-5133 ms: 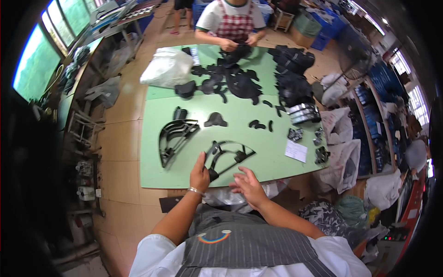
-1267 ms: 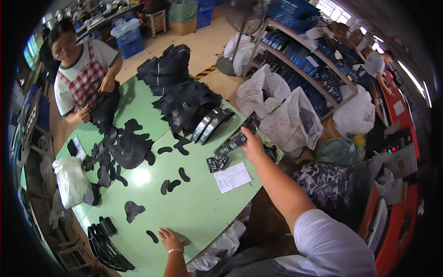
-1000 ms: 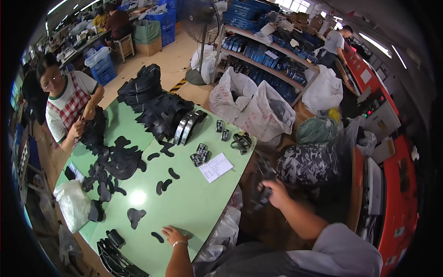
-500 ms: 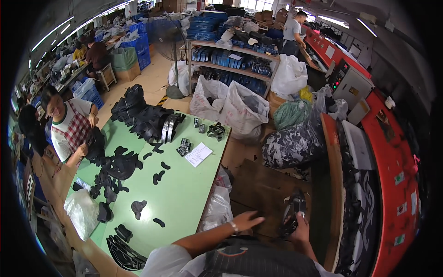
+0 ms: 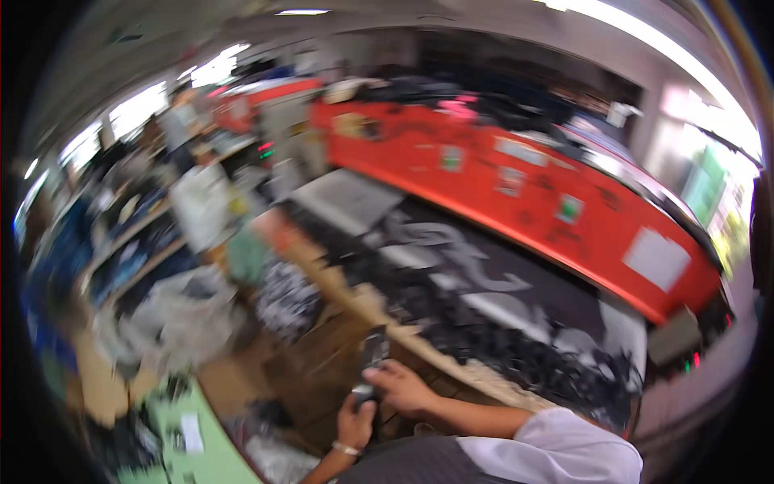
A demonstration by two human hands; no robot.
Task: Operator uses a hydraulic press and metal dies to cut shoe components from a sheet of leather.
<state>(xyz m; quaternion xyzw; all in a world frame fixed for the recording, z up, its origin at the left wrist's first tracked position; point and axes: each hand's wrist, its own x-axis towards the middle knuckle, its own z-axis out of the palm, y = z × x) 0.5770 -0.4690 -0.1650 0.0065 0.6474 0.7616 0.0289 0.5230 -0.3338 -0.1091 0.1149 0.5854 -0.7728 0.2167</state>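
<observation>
L hand [image 5: 355,423] & R hand [image 5: 401,387] are working close tog., low centre, both closing on a dk piece [image 5: 373,351]: it's standing near upright btwn them, over the brown floor [image 5: 310,371]. L is gripping the lower end, thumb up; R is coming in from the right, forearm approx. level, fingers bent onto the mid part. Containers: open white sack [image 5: 173,315], left, is showing grey stuff in its mouth; patterned blk/white bag [image 5: 286,298] is sitting nearer, contents unclear; green bag [image 5: 246,254] is resting just behind. Blur is smearing everything, incl. the piece's outline; fingers are hiding its lower part; green table [image 5: 214,460] is running off the bottom edge.
</observation>
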